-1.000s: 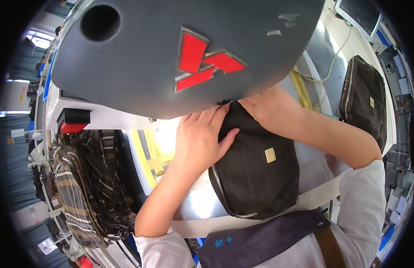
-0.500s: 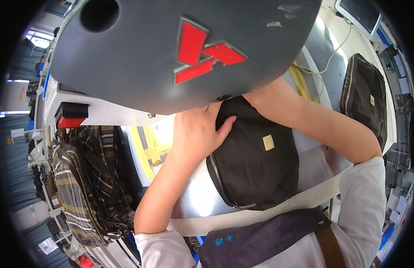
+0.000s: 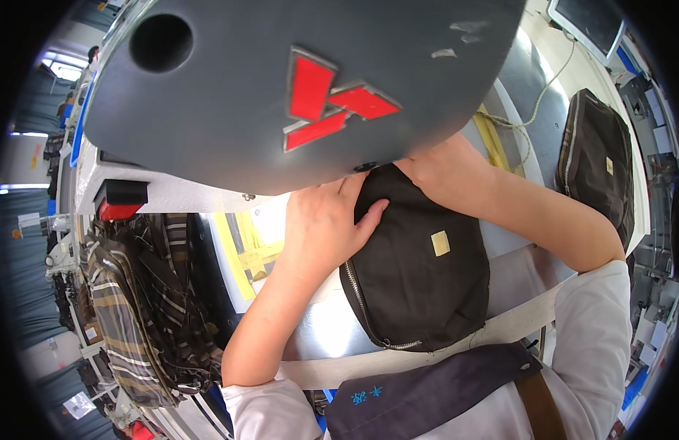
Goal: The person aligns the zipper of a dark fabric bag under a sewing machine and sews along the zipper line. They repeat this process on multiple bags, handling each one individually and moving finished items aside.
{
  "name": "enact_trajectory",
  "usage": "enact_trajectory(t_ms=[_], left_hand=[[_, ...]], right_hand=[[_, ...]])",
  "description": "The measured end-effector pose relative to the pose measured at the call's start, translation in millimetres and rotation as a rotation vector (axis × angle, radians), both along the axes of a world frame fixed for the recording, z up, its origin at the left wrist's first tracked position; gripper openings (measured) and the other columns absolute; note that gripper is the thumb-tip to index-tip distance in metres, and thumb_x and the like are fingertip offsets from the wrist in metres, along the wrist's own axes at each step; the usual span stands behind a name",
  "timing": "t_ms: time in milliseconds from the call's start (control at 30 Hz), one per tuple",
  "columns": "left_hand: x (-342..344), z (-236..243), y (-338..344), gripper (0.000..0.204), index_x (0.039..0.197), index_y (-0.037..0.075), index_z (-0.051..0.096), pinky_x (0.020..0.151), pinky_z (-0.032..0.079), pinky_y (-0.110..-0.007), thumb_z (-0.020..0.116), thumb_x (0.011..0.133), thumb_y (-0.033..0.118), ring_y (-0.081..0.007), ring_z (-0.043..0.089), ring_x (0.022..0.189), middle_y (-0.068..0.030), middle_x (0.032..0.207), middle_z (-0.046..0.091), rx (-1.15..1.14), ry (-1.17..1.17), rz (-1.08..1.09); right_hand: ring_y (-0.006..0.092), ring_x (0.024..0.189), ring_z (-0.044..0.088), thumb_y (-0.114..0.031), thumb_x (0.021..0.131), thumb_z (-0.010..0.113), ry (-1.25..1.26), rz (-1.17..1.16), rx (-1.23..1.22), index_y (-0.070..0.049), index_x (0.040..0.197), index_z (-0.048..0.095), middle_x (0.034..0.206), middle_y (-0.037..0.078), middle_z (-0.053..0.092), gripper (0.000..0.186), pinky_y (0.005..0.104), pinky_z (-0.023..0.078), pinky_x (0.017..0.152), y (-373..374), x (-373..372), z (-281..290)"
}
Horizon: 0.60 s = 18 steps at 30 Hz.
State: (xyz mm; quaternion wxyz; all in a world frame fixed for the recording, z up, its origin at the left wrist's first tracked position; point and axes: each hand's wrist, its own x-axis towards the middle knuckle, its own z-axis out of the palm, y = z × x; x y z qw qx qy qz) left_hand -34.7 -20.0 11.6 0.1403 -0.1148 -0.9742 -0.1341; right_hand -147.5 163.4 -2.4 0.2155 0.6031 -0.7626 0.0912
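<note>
Beneath the big grey machine head [image 3: 222, 95] with its red emblem, a black fabric bag piece [image 3: 420, 293] lies on the metal work surface, showing a silver zipper and a small pale patch. My left hand [image 3: 321, 224] rests along its upper left, fingers laid forward and thumb spread on the fabric, fingertips partly under the machine. My right hand [image 3: 438, 170] is on the bag's upper right edge, fingers curled; their tips are hidden by the machine, so I cannot make out what they hold.
Plaid fabric bags [image 3: 123, 301] hang at the left beside a black-and-red box [image 3: 121, 192]. A second black zipped bag [image 3: 599, 154] lies at the right, with a cord [image 3: 537, 103] and a screen [image 3: 585, 26] behind. Yellow-taped guides [image 3: 244, 257] sit on the metal surface.
The bag and both hands have shifted slightly forward, toward and under the machine head. More of my fingers are now hidden beneath it.
</note>
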Motion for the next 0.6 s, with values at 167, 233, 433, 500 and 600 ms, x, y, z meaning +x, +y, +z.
enact_trajectory(t_ms=[167, 233, 433, 500, 600], left_hand=[[2, 0, 5, 0.044, 0.114, 0.003, 0.063, 0.088, 0.047, -0.038, 0.074, 0.077, 0.023, -0.0285, 0.063, 0.101, -0.0099, 0.117, 0.063, 0.016, -0.013, 0.012], [3, -3, 13, 0.044, 0.115, 0.002, 0.062, 0.091, 0.047, -0.039, 0.074, 0.077, 0.021, -0.0292, 0.061, 0.104, -0.0106, 0.120, 0.062, 0.067, 0.032, -0.011], [9, -5, 29, 0.039, 0.114, 0.001, 0.060, 0.093, 0.047, -0.038, 0.072, 0.080, 0.014, -0.0312, 0.059, 0.108, -0.0131, 0.122, 0.060, 0.228, 0.066, -0.030], [20, 9, 36, 0.029, 0.109, 0.000, 0.062, 0.073, 0.048, -0.026, 0.071, 0.084, 0.010, -0.0146, 0.060, 0.080, -0.0080, 0.103, 0.064, 0.635, -0.239, 0.318], [42, 19, 29, 0.021, 0.098, -0.001, 0.065, 0.065, 0.046, -0.025, 0.072, 0.082, 0.011, -0.0095, 0.054, 0.067, -0.0039, 0.081, 0.063, 0.770, -0.667, 0.200]], right_hand=[[0.0173, 0.087, 0.056, -0.012, 0.075, 0.060, 0.018, -0.055, -0.018, -0.001, 0.092, 0.066, 0.093, 0.003, 0.055, 0.021, 0.0283, 0.051, 0.067, 3, 3, 0], [0.0175, 0.088, 0.056, -0.012, 0.077, 0.059, 0.000, -0.129, -0.004, 0.000, 0.095, 0.065, 0.094, 0.003, 0.056, 0.023, 0.0280, 0.051, 0.067, 9, 10, -1], [0.0264, 0.092, 0.058, -0.010, 0.077, 0.059, -0.305, -0.172, -0.060, -0.004, 0.107, 0.063, 0.099, 0.009, 0.058, 0.030, 0.0362, 0.051, 0.070, 33, 35, 1], [0.0270, 0.088, 0.059, -0.011, 0.080, 0.062, -0.431, -0.007, -0.105, -0.008, 0.106, 0.064, 0.094, 0.008, 0.058, 0.027, 0.0371, 0.051, 0.069, 42, 62, -3], [0.0265, 0.088, 0.060, -0.017, 0.084, 0.062, -0.549, 0.123, -0.091, -0.010, 0.102, 0.066, 0.101, 0.008, 0.061, 0.020, 0.0354, 0.052, 0.070, 63, 107, 4]])
